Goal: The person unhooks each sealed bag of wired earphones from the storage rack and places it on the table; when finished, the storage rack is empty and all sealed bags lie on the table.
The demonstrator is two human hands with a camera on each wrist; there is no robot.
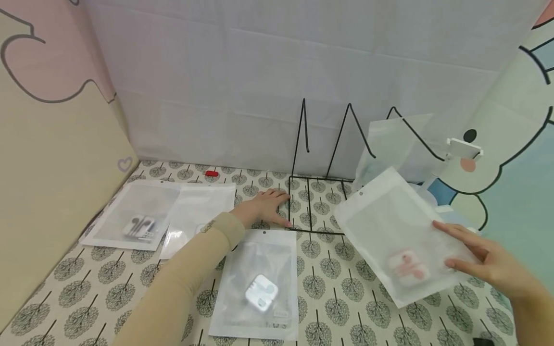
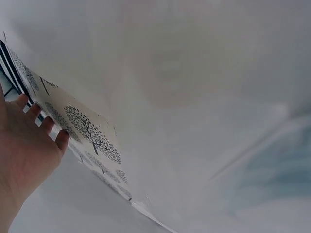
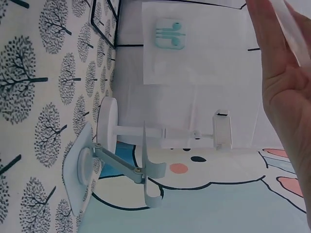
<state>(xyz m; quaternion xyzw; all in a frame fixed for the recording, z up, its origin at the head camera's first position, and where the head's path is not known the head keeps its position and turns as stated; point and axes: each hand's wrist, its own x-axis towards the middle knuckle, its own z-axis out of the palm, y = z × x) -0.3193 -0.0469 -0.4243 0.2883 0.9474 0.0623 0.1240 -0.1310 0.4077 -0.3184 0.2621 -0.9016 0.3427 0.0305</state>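
Note:
My right hand (image 1: pixel 493 264) pinches the right edge of a translucent white pouch (image 1: pixel 376 216), raised and tilted over the table. Pink earphones (image 1: pixel 408 267) show through its lower part. My left hand (image 1: pixel 266 206) rests at the left end of a black wire rack (image 1: pixel 309 204), fingers spread and fairly straight on the base. Another pouch (image 1: pixel 385 144) stands upright among the rack's right-hand dividers; teal earphones (image 3: pixel 170 34) show in it in the right wrist view. Just below my left hand lies a pouch (image 1: pixel 233 312) containing a white square item (image 1: pixel 261 293).
Two more pouches lie at the left, one with dark earphones (image 1: pixel 140 226), the other shiny (image 1: pixel 190 206). A small red object (image 1: pixel 211 173) is near the back wall. A white stand (image 1: pixel 465 149) rises at the right, beside a pale folding holder (image 3: pixel 77 170).

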